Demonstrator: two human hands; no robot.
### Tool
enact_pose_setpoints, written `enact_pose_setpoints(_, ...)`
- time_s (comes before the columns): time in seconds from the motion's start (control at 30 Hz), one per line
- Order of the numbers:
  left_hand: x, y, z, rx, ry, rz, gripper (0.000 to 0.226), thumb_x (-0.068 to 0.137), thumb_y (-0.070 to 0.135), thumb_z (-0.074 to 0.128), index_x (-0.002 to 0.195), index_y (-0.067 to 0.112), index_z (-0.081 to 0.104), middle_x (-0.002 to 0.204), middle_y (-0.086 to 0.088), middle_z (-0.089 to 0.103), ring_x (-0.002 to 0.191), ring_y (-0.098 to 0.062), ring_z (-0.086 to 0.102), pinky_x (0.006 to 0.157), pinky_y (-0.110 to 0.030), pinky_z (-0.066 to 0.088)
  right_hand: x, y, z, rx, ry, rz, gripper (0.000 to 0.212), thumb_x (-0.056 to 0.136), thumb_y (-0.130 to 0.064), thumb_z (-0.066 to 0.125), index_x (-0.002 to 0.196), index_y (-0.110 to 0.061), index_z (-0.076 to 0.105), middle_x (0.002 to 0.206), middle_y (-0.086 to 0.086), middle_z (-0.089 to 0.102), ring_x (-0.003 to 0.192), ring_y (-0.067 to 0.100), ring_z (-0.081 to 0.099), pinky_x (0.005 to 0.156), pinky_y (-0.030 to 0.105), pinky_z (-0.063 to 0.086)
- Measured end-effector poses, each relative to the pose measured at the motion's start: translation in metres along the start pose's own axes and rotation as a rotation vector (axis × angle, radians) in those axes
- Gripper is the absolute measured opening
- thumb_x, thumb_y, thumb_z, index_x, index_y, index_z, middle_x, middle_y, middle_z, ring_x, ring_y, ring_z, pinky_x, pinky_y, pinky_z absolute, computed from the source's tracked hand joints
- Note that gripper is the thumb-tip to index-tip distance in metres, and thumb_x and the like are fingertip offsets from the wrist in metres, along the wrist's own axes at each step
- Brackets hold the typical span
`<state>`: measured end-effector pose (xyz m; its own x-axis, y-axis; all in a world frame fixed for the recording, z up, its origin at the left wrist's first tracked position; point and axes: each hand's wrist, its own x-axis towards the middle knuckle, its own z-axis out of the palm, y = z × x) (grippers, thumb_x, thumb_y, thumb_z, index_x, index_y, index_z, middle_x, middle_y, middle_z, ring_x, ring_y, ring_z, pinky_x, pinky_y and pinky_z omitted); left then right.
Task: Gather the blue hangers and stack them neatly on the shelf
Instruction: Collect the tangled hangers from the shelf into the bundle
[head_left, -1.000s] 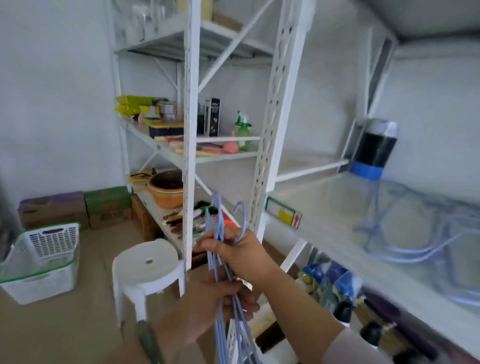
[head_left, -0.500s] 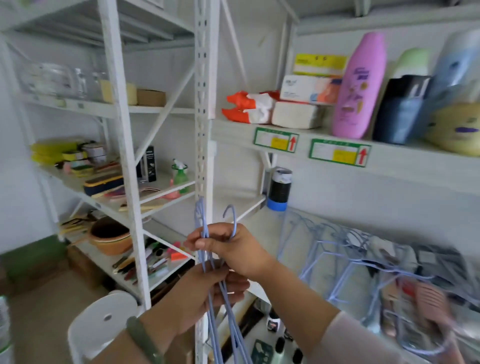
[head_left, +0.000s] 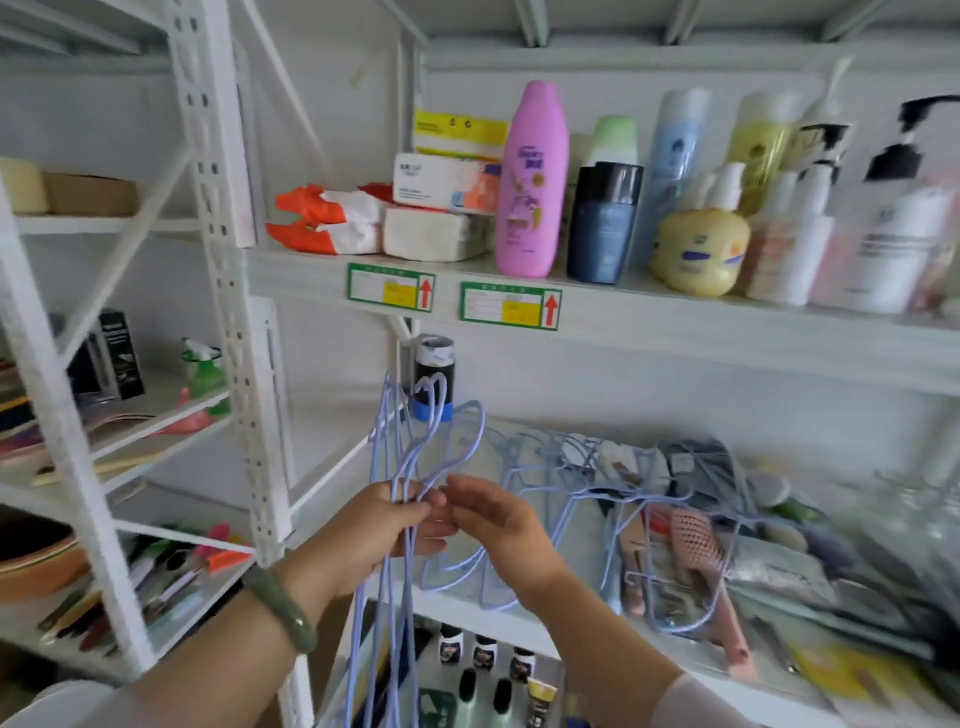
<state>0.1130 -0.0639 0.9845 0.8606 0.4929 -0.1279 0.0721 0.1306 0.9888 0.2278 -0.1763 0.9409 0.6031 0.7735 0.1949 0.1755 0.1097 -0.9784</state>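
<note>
The bunch of blue hangers (head_left: 402, 467) could slip or catch. The hooks stuck out in different ways, so one might snag the pile of hangers (head_left: 561, 467) already lying on the shelf (head_left: 519, 618) and pull it messy. One could also slide out of the bunch and drop.

The left hand (head_left: 384, 535) was closed around the necks of the bunch, holding it upright in front of the shelf, hooks up, long parts hanging down. The right hand (head_left: 498, 525) was just beside it, fingers loosely open, fingertips touching the bunch near the necks, not gripping.
</note>
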Motion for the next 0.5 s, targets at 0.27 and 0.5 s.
enact_pose_setpoints(0.27,0.098,0.01,0.009,0.117,-0.025,-0.016,0.025,0.096,-0.003,0.038,0.081,0.007,0.055,0.081,-0.008,0.072,0.063,-0.011,0.073,0.063,-0.027,0.06,0.071,0.08,-0.055,-0.266,0.134,0.223,0.035,0.091,0.01,0.042,0.114,-0.008,0.061,0.102,0.007,0.062,0.081,0.007,0.062,0.069,0.013,0.048)
enact_pose_setpoints(0.5,0.153,0.006,0.018,0.165,-0.041,-0.067,0.023,0.095,-0.003,0.041,0.078,0.007,0.054,0.082,-0.01,0.069,0.061,-0.009,0.071,0.061,-0.025,0.059,0.088,0.109,-0.055,-0.653,0.144,0.358,0.043,0.087,0.0,0.042,0.121,-0.016,0.062,0.105,0.008,0.061,0.06,-0.009,0.057,0.06,0.008,0.046)
